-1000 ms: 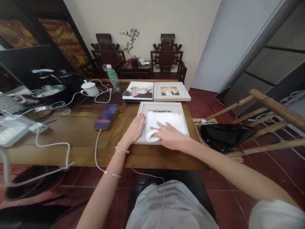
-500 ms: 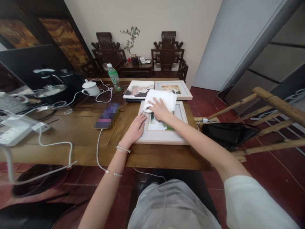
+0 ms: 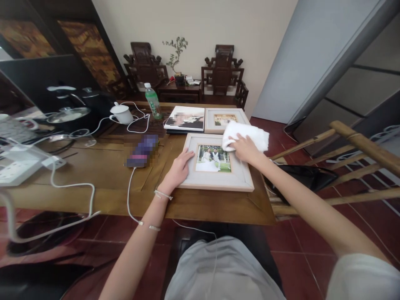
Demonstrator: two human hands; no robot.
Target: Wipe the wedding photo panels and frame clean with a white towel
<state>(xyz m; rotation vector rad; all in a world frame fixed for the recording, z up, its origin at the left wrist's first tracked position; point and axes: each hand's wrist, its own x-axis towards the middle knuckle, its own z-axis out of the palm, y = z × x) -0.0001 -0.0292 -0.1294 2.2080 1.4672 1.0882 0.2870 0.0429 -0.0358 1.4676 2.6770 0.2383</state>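
Note:
A pale wooden picture frame (image 3: 215, 182) with a wedding photo in it lies flat near the table's right end. My left hand (image 3: 180, 168) rests on its left edge, fingers stretched out over the border. With my right hand (image 3: 245, 148) I hold a folded white cloth (image 3: 258, 135) against the frame's upper right corner. The cloth covers that corner and part of a second frame (image 3: 209, 118) lying behind. Beside that second frame lies a white-edged photo album or panel (image 3: 187, 116), its picture partly blurred.
A phone (image 3: 142, 150) on a charging cable lies left of the frame. Further back stand a green-labelled bottle (image 3: 152, 102) and a white lidded cup (image 3: 121, 114). A power strip (image 3: 18, 166) and loose cables occupy the table's left. A bamboo chair (image 3: 359, 141) stands to the right.
My right hand has slid the cloth rightward across the frame, from its upper left to its upper right corner, uncovering the photo. My left hand stays on the left edge.

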